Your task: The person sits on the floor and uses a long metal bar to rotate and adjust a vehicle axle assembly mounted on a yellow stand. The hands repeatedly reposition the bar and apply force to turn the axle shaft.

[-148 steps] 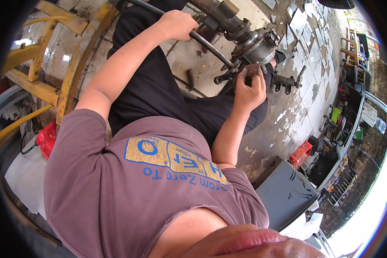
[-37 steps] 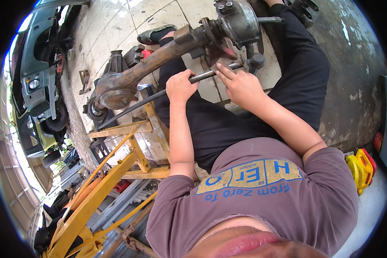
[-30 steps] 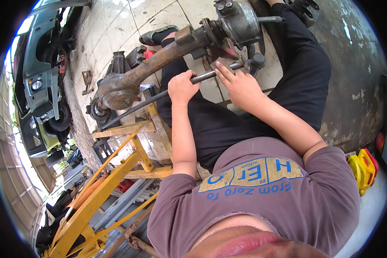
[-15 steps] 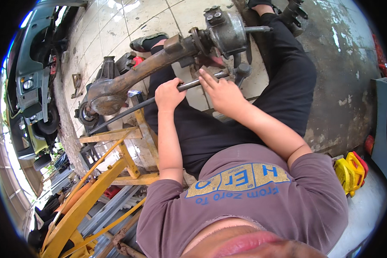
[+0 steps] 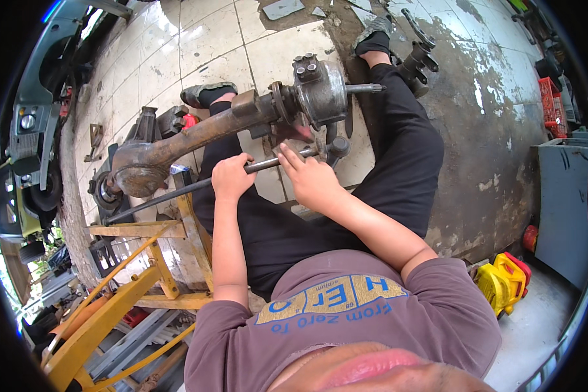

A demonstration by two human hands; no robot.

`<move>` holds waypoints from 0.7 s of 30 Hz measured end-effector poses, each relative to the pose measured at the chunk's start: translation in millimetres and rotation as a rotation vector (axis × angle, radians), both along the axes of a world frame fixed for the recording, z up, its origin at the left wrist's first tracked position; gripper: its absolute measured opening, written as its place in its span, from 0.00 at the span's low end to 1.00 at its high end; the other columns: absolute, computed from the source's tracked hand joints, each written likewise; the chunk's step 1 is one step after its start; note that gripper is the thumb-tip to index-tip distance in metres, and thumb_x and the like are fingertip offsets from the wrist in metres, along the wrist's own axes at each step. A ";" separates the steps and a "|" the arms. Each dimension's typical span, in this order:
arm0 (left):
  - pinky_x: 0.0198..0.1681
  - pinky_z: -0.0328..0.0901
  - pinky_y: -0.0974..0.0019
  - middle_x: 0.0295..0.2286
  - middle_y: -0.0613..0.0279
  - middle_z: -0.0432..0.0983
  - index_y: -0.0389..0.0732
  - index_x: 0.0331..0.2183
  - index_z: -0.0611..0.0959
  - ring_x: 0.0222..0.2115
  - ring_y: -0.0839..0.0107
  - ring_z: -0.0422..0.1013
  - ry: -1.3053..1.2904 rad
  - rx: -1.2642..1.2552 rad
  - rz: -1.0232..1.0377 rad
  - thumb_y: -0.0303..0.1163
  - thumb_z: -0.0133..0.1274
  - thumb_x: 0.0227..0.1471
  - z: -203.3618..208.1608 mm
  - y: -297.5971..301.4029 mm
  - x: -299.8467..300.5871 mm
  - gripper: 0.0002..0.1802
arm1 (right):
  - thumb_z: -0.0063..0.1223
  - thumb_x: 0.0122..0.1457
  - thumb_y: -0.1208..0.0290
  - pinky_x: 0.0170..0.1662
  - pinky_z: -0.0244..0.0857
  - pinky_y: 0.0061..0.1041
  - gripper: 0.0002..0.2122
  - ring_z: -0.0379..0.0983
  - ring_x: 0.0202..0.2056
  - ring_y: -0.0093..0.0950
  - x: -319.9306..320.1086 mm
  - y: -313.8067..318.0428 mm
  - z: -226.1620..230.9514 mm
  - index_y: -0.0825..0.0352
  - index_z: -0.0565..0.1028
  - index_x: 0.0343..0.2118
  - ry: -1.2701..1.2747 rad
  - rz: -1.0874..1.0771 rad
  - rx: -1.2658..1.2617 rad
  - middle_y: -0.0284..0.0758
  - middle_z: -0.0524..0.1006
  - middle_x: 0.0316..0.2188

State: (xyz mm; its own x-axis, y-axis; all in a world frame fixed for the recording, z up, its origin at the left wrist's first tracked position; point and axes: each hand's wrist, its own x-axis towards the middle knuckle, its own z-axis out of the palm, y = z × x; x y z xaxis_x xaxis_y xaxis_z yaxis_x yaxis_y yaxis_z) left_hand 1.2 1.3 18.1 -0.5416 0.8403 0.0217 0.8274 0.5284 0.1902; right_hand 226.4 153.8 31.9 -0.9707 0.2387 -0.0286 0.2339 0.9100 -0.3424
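A long dark tie rod [image 5: 179, 191] slants across in front of me, its shinier right end meeting a ball-joint end [image 5: 338, 147]. My left hand [image 5: 232, 178] is closed around the rod. Further right along it, my right hand [image 5: 312, 181] presses two straight fingers over the rod and a small brown flat piece [image 5: 281, 150]. What the piece is made of cannot be told, and the thumb is hidden. Just beyond the rod lies a rusty axle housing [image 5: 188, 138], with a grey metal drum-like end [image 5: 321, 95] and a protruding shaft at its right.
A yellow metal frame [image 5: 114, 320] stands close on my left. My legs spread on both sides of the axle's right end. On the floor are a dark metal part [image 5: 417, 65] and a yellow case-like object [image 5: 501, 282]. A grey cabinet [image 5: 564, 209] is at right; vehicles stand far left.
The whole view has shifted, so the axle, rod and hands appear lower and further left. Both hands keep their places on the rod, with little visible movement along it.
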 end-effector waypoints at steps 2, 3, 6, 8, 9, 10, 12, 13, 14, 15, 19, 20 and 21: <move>0.41 0.77 0.49 0.29 0.59 0.88 0.51 0.34 0.91 0.34 0.52 0.84 -0.019 0.000 0.008 0.39 0.71 0.47 -2.2 -1.7 3.2 0.10 | 0.54 0.63 0.69 0.41 0.82 0.42 0.34 0.85 0.40 0.39 -2.9 -0.7 -1.4 0.67 0.70 0.75 0.003 -0.003 0.054 0.41 0.63 0.80; 0.41 0.77 0.50 0.29 0.60 0.88 0.51 0.34 0.91 0.34 0.52 0.84 -0.022 -0.008 0.010 0.39 0.71 0.47 -2.9 -3.5 3.4 0.10 | 0.54 0.64 0.69 0.40 0.82 0.42 0.33 0.85 0.39 0.40 2.6 0.0 1.7 0.68 0.70 0.74 -0.012 0.028 0.053 0.41 0.64 0.80; 0.41 0.77 0.50 0.29 0.60 0.88 0.52 0.34 0.91 0.34 0.52 0.84 -0.008 0.000 0.008 0.39 0.71 0.47 -4.2 -5.0 0.5 0.10 | 0.53 0.65 0.69 0.39 0.82 0.42 0.32 0.85 0.39 0.40 7.7 -1.3 8.5 0.69 0.71 0.73 -0.060 0.041 -0.025 0.42 0.65 0.79; 0.42 0.77 0.50 0.29 0.60 0.88 0.52 0.34 0.92 0.34 0.53 0.84 -0.014 -0.002 0.008 0.39 0.71 0.47 -4.9 -5.4 4.9 0.10 | 0.53 0.65 0.68 0.40 0.82 0.42 0.32 0.85 0.40 0.39 1.1 -0.2 8.5 0.69 0.71 0.73 -0.057 0.042 0.031 0.42 0.64 0.79; 0.42 0.77 0.50 0.29 0.60 0.88 0.51 0.34 0.92 0.34 0.53 0.84 -0.015 -0.006 0.010 0.39 0.71 0.47 -1.3 -2.8 2.7 0.09 | 0.53 0.65 0.68 0.41 0.82 0.42 0.32 0.85 0.40 0.39 -2.5 1.2 11.2 0.69 0.71 0.73 -0.074 0.044 0.042 0.42 0.64 0.79; 0.42 0.77 0.50 0.29 0.60 0.88 0.51 0.34 0.92 0.34 0.53 0.84 -0.016 -0.010 0.012 0.39 0.71 0.47 2.3 -0.6 1.0 0.09 | 0.53 0.65 0.68 0.41 0.82 0.42 0.32 0.85 0.41 0.40 -5.0 3.1 13.7 0.69 0.71 0.73 -0.091 0.046 0.053 0.42 0.64 0.79; 0.44 0.77 0.51 0.30 0.61 0.88 0.51 0.34 0.92 0.35 0.54 0.84 -0.049 -0.021 0.034 0.38 0.71 0.47 3.5 -1.5 4.8 0.09 | 0.55 0.61 0.70 0.41 0.83 0.40 0.35 0.85 0.38 0.40 1.3 0.2 18.3 0.69 0.70 0.74 -0.119 0.044 0.029 0.42 0.64 0.79; 0.44 0.77 0.52 0.30 0.61 0.88 0.50 0.34 0.91 0.35 0.55 0.85 -0.042 -0.006 0.024 0.38 0.71 0.47 1.5 -3.0 3.6 0.09 | 0.56 0.59 0.72 0.41 0.83 0.39 0.36 0.84 0.37 0.40 3.6 -0.5 19.9 0.69 0.70 0.74 -0.135 0.044 0.016 0.42 0.64 0.79; 0.44 0.77 0.52 0.30 0.62 0.88 0.50 0.34 0.91 0.35 0.55 0.85 -0.034 0.009 0.014 0.39 0.71 0.47 -0.5 -3.8 2.4 0.09 | 0.56 0.60 0.71 0.40 0.83 0.39 0.36 0.84 0.37 0.40 -1.3 1.2 18.9 0.69 0.70 0.74 -0.119 0.050 0.045 0.42 0.64 0.79; 0.45 0.77 0.52 0.30 0.62 0.89 0.50 0.34 0.91 0.35 0.56 0.85 -0.033 -0.021 0.015 0.39 0.71 0.48 9.6 0.0 3.2 0.10 | 0.56 0.60 0.71 0.40 0.83 0.40 0.35 0.85 0.37 0.41 -8.0 2.1 16.8 0.69 0.70 0.74 -0.106 0.051 0.071 0.43 0.65 0.79; 0.45 0.76 0.52 0.30 0.61 0.89 0.50 0.34 0.91 0.35 0.57 0.85 -0.043 0.012 0.006 0.39 0.71 0.48 -2.8 -5.4 1.8 0.10 | 0.54 0.63 0.69 0.41 0.83 0.41 0.34 0.86 0.39 0.41 -8.7 4.1 24.6 0.70 0.70 0.74 -0.225 0.100 0.085 0.44 0.65 0.79; 0.45 0.76 0.52 0.30 0.60 0.89 0.50 0.34 0.91 0.35 0.56 0.85 -0.031 0.022 0.005 0.39 0.71 0.48 -4.2 -5.9 0.0 0.10 | 0.53 0.63 0.69 0.42 0.83 0.42 0.34 0.87 0.40 0.42 -13.4 4.3 24.2 0.70 0.70 0.74 -0.212 0.086 0.081 0.44 0.65 0.79; 0.45 0.76 0.52 0.30 0.60 0.89 0.50 0.34 0.91 0.35 0.56 0.85 -0.024 0.030 0.000 0.39 0.71 0.48 -5.4 -5.6 0.4 0.10 | 0.53 0.64 0.69 0.43 0.83 0.42 0.33 0.87 0.41 0.42 -17.6 4.4 24.7 0.70 0.70 0.74 -0.203 0.069 0.075 0.45 0.66 0.78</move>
State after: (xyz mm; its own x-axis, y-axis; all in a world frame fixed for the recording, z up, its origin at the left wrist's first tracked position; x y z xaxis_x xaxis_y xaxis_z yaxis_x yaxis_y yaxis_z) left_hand 1.5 -4.3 12.7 -0.5424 0.8394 0.0335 0.8223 0.5224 0.2256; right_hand 208.9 158.2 56.6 -0.9608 0.1813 -0.2098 0.2279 0.9473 -0.2250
